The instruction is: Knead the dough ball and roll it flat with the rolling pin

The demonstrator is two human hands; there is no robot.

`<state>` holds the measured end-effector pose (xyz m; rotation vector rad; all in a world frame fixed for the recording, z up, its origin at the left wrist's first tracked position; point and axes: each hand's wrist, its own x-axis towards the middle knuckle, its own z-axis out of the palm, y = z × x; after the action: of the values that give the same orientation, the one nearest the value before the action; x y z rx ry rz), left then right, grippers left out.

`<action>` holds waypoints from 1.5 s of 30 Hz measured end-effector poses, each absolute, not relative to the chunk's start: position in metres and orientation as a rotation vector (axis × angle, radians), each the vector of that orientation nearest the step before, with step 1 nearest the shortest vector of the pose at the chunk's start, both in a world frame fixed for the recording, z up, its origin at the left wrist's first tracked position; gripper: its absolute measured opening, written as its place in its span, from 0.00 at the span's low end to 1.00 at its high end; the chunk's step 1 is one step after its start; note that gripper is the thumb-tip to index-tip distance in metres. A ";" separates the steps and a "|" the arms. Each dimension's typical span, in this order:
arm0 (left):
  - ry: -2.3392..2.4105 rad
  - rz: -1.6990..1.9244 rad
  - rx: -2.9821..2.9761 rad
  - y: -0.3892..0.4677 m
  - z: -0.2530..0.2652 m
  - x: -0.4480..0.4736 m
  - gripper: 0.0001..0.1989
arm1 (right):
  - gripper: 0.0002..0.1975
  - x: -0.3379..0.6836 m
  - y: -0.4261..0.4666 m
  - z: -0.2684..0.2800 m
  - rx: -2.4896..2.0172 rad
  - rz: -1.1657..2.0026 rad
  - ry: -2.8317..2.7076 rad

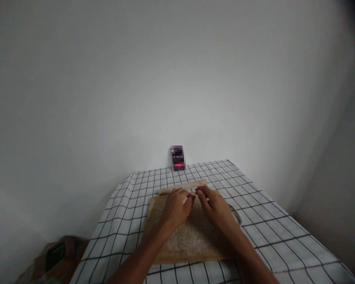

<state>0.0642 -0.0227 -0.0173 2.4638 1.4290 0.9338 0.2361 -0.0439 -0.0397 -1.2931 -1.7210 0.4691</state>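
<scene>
powdery board point(182, 241) — left hand point(176, 206), right hand point(215, 208) curled

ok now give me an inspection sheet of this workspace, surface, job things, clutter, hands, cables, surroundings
Surface: checked tablecloth, slightly wrinkled at left.
Job's things: board with pale powder; rolling pin along its far edge.
Clutter: dark item standing by the wall, pixelated; curved rim right of the board, mostly hidden.
Hands: left hand and right hand close together over the board, fingers bent; anything pinched is too small to tell.
Cables: nothing seen.
Surroundings: plain pale wall; brown bundle low at left, unclear.
</scene>
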 end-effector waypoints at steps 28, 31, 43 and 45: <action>1.442 0.635 2.703 -0.052 -0.033 0.072 0.13 | 0.22 0.238 -0.030 -0.059 -1.242 0.503 -1.485; 1.445 0.601 2.701 -0.050 -0.042 0.073 0.13 | 0.19 0.232 -0.032 -0.052 -1.261 0.470 -1.588; 1.507 0.816 2.591 -0.057 -0.041 0.073 0.13 | 0.22 0.229 0.054 -0.029 -1.483 0.168 -2.265; 1.557 0.815 2.574 -0.059 -0.043 0.074 0.10 | 0.24 0.236 0.066 -0.045 -1.522 0.205 -2.323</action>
<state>0.0739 -0.0589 -0.0427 2.5735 1.5569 0.8148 0.2361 0.0660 -0.0451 -1.5223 -2.3225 0.2054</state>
